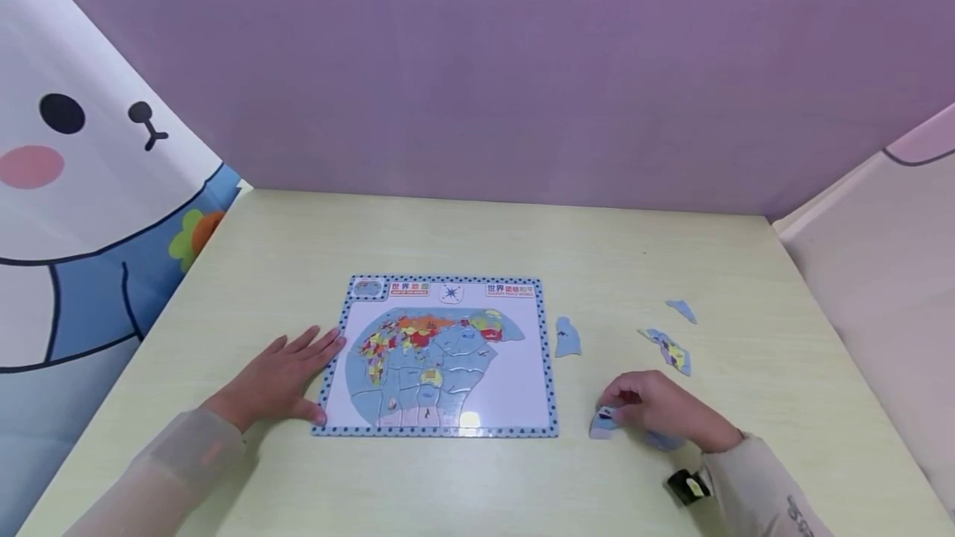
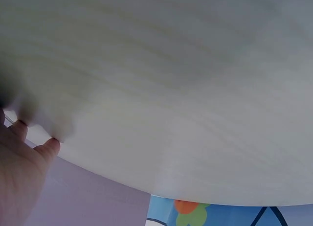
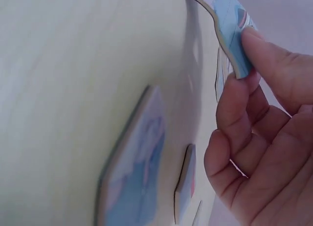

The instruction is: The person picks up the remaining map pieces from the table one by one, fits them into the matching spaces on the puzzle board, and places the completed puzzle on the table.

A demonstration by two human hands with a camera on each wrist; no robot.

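"Right hand?"
"Pinches a puzzle piece by one end, right of the tray. Long axis slanted; free end points away from palm."
"Left hand?"
"Fingers spread, at tray's left edge."
"Tray?"
"Joined map pieces; white base shows right. Loose pieces on table, rightward."

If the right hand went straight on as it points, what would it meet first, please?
The right hand would probably meet the right edge of the rectangular, blue-bordered world map puzzle board; the hand's height is unclear.
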